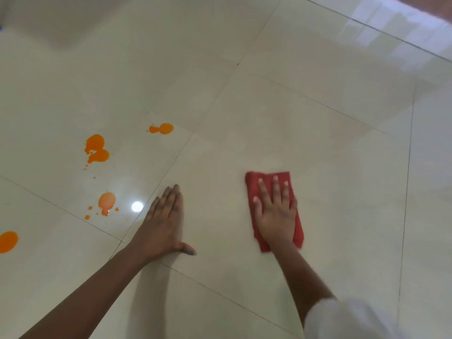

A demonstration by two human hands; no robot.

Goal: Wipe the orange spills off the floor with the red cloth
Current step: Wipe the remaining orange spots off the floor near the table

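Cloth: folded red fabric rectangle (299,231) lies flat on the glossy cream tiled floor (318,143), right of centre. Right hand (276,214) presses on top of it, palm down, fingers straight and slightly spread, nothing gripped. Left hand (162,226) is flat on bare tile just left of the cloth, fingers together and straight, thumb out to the side, holding nothing.

Orange liquid spills are all on the left, well apart from the cloth:
- small double blob (162,128), farthest
- larger two-lobed puddle (96,149), with droplets below
- paler round puddle with droplets (107,201), near the left fingertips
- partial puddle (7,241), cut by the left edge

Bright round light reflection (137,206) sits between the pale puddle and the left hand. White sleeve (347,319) is at bottom right.
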